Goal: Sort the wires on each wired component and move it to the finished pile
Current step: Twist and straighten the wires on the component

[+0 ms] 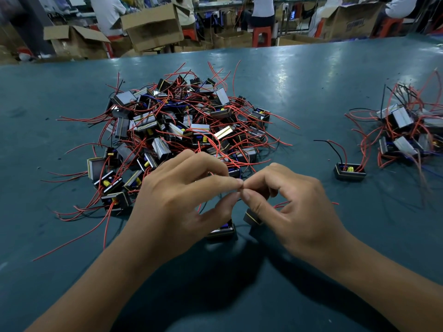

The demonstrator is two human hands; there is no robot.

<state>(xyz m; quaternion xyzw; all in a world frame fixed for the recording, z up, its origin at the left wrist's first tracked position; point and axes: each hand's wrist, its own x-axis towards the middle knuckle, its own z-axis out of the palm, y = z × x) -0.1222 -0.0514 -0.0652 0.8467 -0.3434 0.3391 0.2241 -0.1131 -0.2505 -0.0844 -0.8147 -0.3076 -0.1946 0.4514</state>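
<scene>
We see two small black box-shaped wired components on the dark teal counter [287, 87] under our hands: one [221, 230] below the left hand [177, 202], one [251, 216] beside the right hand [294, 207]. Each grip is closed to a thumb-and-forefinger pinch, fingertips of both hands meeting; what they pinch is too thin to identify, though thin red wire [279, 205] shows at the right palm. The large unsorted heap of black components with red, black and blue wires [182, 130] lies just beyond the hands; its units are too tangled to count. A smaller pile of like components [405, 130] lies well apart at right, with one single component [350, 172] near it. Printing on a distant cardboard box [357, 22] is unreadable.
</scene>
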